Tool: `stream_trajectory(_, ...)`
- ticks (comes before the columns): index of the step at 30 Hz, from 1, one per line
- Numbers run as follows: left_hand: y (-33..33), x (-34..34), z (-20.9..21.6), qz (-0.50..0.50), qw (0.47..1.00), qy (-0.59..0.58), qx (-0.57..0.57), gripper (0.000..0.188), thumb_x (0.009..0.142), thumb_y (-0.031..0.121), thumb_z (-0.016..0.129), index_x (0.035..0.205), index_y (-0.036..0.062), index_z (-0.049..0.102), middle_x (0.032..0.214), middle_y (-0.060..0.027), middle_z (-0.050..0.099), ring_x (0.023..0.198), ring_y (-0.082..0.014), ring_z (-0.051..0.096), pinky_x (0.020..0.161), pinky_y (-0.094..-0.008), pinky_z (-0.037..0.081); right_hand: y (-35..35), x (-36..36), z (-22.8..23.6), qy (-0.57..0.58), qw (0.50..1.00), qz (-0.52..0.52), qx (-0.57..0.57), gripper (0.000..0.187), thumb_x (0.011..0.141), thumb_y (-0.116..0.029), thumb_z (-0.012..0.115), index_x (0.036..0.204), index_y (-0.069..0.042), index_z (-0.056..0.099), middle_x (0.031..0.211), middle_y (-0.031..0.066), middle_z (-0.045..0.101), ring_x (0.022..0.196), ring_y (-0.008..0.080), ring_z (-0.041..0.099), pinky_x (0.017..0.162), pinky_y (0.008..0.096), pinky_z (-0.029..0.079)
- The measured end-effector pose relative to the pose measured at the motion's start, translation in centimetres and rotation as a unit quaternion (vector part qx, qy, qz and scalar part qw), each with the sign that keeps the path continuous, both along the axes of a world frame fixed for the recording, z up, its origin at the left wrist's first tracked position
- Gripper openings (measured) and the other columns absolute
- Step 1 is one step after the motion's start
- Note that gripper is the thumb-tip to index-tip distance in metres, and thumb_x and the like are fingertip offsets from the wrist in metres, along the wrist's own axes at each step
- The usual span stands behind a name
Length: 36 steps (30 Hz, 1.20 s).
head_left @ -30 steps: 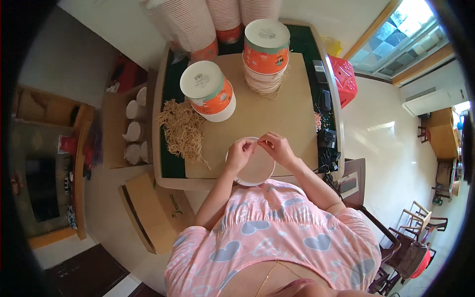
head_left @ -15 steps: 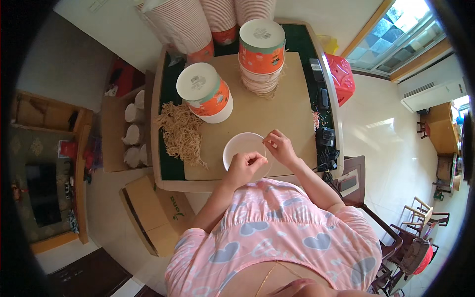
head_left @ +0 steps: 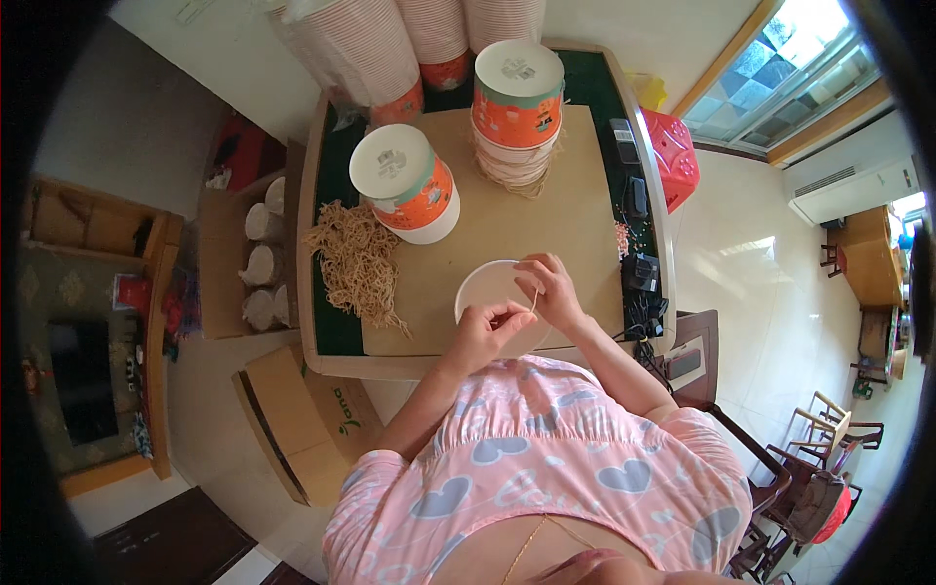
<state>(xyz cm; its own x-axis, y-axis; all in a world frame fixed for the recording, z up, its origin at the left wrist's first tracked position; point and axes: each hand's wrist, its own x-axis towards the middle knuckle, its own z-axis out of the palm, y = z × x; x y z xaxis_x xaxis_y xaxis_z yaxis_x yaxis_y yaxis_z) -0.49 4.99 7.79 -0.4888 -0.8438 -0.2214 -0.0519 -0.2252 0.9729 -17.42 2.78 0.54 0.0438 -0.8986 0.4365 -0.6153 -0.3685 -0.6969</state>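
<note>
A: Where is the thin strand [head_left: 535, 299], and who holds it?
B: It stands between the two hands, over the white round bowl [head_left: 486, 285]. The left hand [head_left: 480, 330] pinches its lower end, thumb and forefinger together. The right hand [head_left: 552, 291] is above, and its fingertips are also closed on the strand.

A: How near is the edge?
B: Very near. The bowl is at the front rim of the table [head_left: 341, 364], just beside the pink shirt [head_left: 546, 429]. I cannot tell if its near side passes over the rim.

A: And the room for moving?
B: To the right, the brown cardboard sheet [head_left: 585, 234] lies bare until the black adapters [head_left: 641, 271] along the right edge. Beyond the bowl it is also bare, up to the orange-and-white tubs [head_left: 414, 198]. At left, the heap of tan twine [head_left: 356, 268] lies partly over the sheet's edge.

A: Please count them.
B: One strand in the hands, one bowl, one heap, two of these tubs bottom up, and three tall stacks [head_left: 356, 49] at the back.
</note>
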Motion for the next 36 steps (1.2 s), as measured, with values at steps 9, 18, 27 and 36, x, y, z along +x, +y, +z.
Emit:
stream_trajectory(9, -5.5, 5.4, -7.2, 0.154, 0.971, -0.149, -0.106, 0.006, 0.082, 0.007, 0.062, 0.087, 0.0053, 0.063, 0.069, 0.0041, 0.057, 0.057, -0.0032, 0.049, 0.052, -0.0183, 0.04, -2.4, -1.5, -3.1, -0.206, 0.953, 0.019, 0.221, 0.007, 0.084, -0.006, 0.057, 0.089, -0.002, 0.059, 0.073, 0.0088, 0.061, 0.07, 0.0151, 0.061, 0.06, 0.0282, 0.047)
stream_trajectory(18, -6.3, 8.2, -15.0, 0.086, 0.99, -0.098, 0.053, 0.017, 0.078, -0.001, 0.061, 0.094, 0.0044, 0.062, 0.083, -0.0017, 0.06, 0.077, -0.008, 0.055, 0.064, -0.0218, 0.046, -4.0, -2.3, -7.8, -0.194, 0.879, 0.06, 0.432, 0.014, 0.084, -0.015, 0.06, 0.089, -0.002, 0.064, 0.064, 0.0023, 0.059, 0.058, 0.0099, 0.056, 0.051, 0.0246, 0.045)
stream_trajectory(27, -4.0, 8.2, -18.9, -0.055, 0.914, -0.185, 0.358, 0.035, 0.085, 0.041, 0.044, 0.084, 0.011, 0.062, 0.067, -0.0048, 0.06, 0.05, -0.0169, 0.053, 0.039, -0.0292, 0.042, -3.3, -4.2, -11.1, -0.093, 0.695, 0.088, 0.707, 0.026, 0.083, -0.033, 0.055, 0.076, -0.011, 0.068, 0.061, 0.0048, 0.062, 0.048, 0.0146, 0.058, 0.04, 0.0284, 0.047)
stream_trajectory(36, -12.0, 5.7, -3.3, 0.094, 0.988, -0.091, -0.086, 0.044, 0.093, 0.022, 0.046, 0.135, 0.0157, 0.037, 0.118, -0.0062, 0.054, 0.076, -0.0104, 0.057, 0.062, -0.0251, 0.048, -8.3, -6.7, 9.9, -0.151, 0.888, 0.138, 0.411, 0.043, 0.089, -0.004, 0.036, 0.131, -0.009, 0.046, 0.093, 0.0054, 0.064, 0.07, 0.0114, 0.059, 0.063, 0.0236, 0.049)
